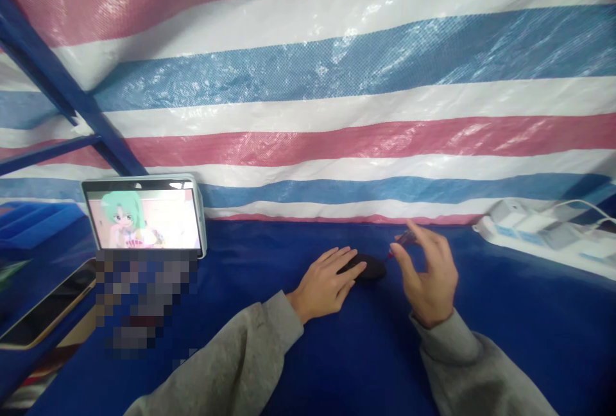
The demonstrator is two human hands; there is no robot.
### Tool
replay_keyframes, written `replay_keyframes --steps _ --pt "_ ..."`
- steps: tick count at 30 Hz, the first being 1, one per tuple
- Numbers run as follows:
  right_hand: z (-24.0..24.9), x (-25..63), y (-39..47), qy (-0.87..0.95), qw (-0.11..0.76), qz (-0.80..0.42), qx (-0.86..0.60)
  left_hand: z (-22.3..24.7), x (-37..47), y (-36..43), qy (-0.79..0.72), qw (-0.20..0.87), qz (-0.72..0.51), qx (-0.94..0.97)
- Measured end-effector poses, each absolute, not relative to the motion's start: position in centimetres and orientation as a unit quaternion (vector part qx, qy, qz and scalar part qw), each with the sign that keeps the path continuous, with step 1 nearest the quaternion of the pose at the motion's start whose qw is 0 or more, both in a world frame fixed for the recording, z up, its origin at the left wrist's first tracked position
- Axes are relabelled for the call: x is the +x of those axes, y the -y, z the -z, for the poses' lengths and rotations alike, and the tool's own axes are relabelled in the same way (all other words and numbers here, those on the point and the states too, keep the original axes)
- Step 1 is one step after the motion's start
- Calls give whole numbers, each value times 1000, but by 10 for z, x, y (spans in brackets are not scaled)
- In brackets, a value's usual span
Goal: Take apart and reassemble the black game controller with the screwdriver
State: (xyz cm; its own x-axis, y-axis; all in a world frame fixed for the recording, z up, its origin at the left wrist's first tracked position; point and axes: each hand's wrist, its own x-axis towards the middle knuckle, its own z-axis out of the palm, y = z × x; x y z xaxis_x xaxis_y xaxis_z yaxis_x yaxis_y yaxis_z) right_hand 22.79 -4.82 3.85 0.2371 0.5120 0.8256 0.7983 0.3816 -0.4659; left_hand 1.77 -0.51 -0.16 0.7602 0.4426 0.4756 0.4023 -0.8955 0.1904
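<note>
My left hand [330,282] reaches in from the lower left, its fingers laid over the left part of a flat black oval object [371,267] on the blue tabletop. The fingers hold it against the surface and cover much of that side; its exact kind is unclear. To the right, my right hand [430,268] is raised above the table. Between its thumb and fingers is a small clear-handled tool with a red part [407,238], its lower end pointing down-left toward the oval object. The tool is blurred and partly hidden by the fingers.
A tablet [202,236] showing a cartoon leans upright at the left, near a phone [48,307] and a blue tray [43,220]. A white power strip [534,239] with plugs lies at the right. Behind the table [269,236] hangs a striped plastic sheet [308,82].
</note>
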Motion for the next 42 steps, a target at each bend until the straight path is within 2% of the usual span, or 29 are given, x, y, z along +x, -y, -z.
replay_keyframes --steps 2,7,13,19,25,31,36,42 --pt "-38 229 47 587 591 143 -535 2 18 5 -225 38 -262 938" --pt "-34 229 48 605 603 35 -518 2 18 5 -225 42 -265 937" --pt "-37 230 46 603 577 153 -528 3 18 5 -226 39 -265 937" --pt "-37 228 47 620 584 72 -519 3 18 5 -227 39 -265 936" --pt "-39 227 49 612 565 144 -534 4 18 4 -224 40 -270 936" --pt "-39 228 47 635 564 102 -518 2 17 4 -225 29 -265 937" --pt "-40 228 48 603 575 165 -527 2 18 4 -230 28 -252 940" --pt "-40 230 48 616 559 141 -538 3 21 4 -229 22 -232 945"
